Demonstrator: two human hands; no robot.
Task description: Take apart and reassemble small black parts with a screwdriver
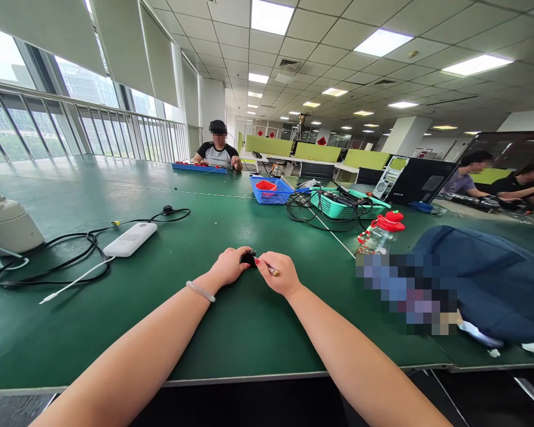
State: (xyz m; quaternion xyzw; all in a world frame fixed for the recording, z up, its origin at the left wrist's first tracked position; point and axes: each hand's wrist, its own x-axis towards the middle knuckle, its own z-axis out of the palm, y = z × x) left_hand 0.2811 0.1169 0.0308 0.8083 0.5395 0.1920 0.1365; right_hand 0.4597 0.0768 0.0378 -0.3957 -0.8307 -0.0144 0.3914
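Note:
My left hand (229, 267) is closed on a small black part (248, 258) at the middle of the green table (249, 338). The exact kind of that part is too small to make out. My right hand (281, 274) grips a slim pen-like tool (273, 271), and its brownish-gold rear end sticks out toward me. The tool's front points left at the black part; whether its tip touches is hidden by my fingers. A pale bangle (200, 291) circles my left wrist.
On the left lie a white power strip (131, 239), black cables and a beige appliance (9, 222). Ahead are a blue basket (271, 193) and a green basket (331, 207) of cables. A red-lidded bottle (378, 234) and dark blue bag (485, 284) stand right. A person (218, 155) sits opposite.

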